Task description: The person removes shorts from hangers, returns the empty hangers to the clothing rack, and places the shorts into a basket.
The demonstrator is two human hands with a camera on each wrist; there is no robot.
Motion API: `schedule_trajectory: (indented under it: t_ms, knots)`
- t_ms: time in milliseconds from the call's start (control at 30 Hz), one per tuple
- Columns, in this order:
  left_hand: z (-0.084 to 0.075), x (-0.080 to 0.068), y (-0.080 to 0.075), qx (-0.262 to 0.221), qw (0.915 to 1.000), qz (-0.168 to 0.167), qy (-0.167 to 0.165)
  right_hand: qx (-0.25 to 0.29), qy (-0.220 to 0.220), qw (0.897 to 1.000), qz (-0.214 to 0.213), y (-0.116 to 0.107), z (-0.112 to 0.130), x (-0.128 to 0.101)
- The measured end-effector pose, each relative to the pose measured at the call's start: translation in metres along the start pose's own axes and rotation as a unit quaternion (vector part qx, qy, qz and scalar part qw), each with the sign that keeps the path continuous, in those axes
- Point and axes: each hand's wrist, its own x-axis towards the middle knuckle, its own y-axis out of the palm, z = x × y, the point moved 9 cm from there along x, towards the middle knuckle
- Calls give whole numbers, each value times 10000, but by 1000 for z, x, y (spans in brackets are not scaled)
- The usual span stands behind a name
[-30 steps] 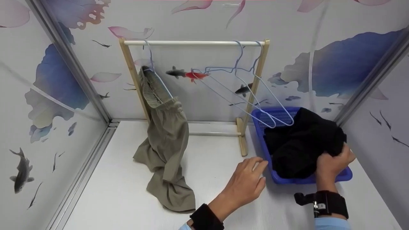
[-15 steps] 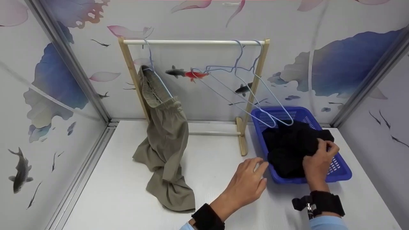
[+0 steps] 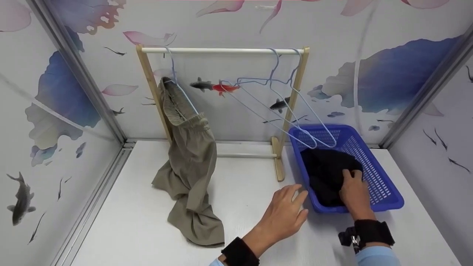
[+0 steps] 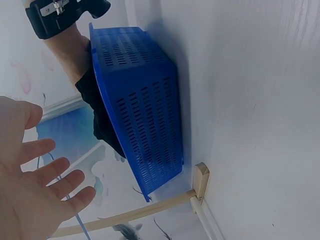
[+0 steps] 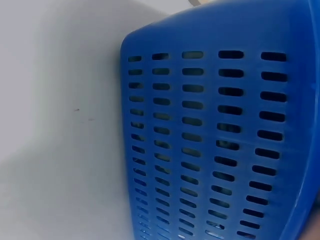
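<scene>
My right hand (image 3: 356,194) reaches into the blue plastic basket (image 3: 397,201), its bent fingers gripping the black cloth garment (image 3: 329,166). The garment lies bunched against the basket's left side, and the fingertips are partly sunk in its folds. In the right wrist view the slotted basket wall (image 5: 200,112) fills most of the picture and hides the hand's work. Just left of the basket, my left hand (image 3: 282,214) hovers with relaxed, spread fingers and nothing in them. The left wrist view shows that hand's palm (image 4: 30,185) beside the basket.
A small clothes rack with a white rail (image 3: 221,50) stands at the back. Khaki trousers (image 3: 192,147) hang from its left end, their legs trailing onto the white table (image 3: 251,236). Two bare blue wire hangers (image 3: 274,68) at the right end reach over the basket's back corner.
My right hand has moved left and inward with the black garment, which now sits lower and more compact at the basket's left. More of the basket's right side shows. The left hand stays put.
</scene>
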Motion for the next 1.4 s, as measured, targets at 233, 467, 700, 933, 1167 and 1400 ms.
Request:
schedule_trajectory:
  t_ms: [233, 467, 700, 933, 1167, 1400]
  knots:
    - [5, -4, -1, -26, 9999, -91, -92, -224, 468, 9917, 1173, 14, -1, 3]
    - [13, -12, -7, -126, 9991, -367, -189, -265, 1157, 9506, 2869, 17, -2, -2]
    - [21, -19, -25, -326, 9966, -670, -342, -503, 1096, 9497, 2892, -3, 23, -1]
    - [36, -29, -46, -514, 9933, -875, -556, -663, 704, 9720, 2141, -28, 50, 0]
    - [55, -39, -71, -547, 9895, -1143, -696, -661, 47, 9910, 1164, -53, 80, 1]
    - [73, -44, -95, -508, 9847, -1487, -759, -255, -287, 9959, 824, -67, 112, 0]
